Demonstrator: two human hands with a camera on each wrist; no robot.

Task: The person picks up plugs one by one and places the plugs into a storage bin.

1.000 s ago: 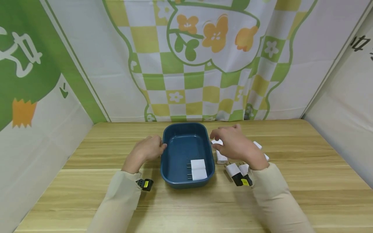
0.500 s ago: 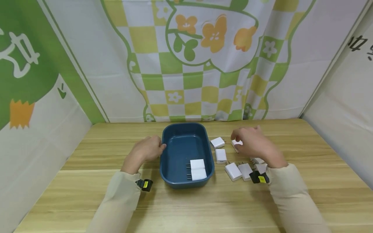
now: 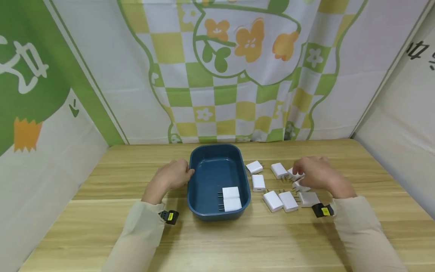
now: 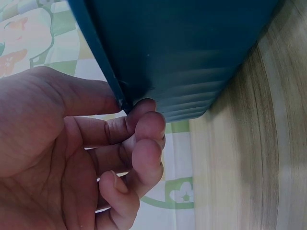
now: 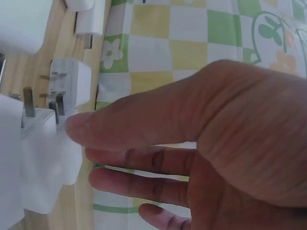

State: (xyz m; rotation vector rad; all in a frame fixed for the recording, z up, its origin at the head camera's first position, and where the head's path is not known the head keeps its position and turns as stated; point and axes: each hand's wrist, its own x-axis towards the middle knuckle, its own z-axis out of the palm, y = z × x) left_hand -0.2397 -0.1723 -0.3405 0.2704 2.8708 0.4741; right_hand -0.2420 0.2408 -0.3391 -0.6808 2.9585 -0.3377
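Chargers (image 3: pixel 299 181) now under right hand's (image 3: pixel 314 175) loose fingertips, farther right; left hand (image 3: pixel 171 175) still gripping tub (image 3: pixel 217 151).

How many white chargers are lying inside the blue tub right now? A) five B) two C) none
B: the head view shows two white chargers side by side near the front of the blue tub, prongs pointing left; the rest lie on the table beside it.
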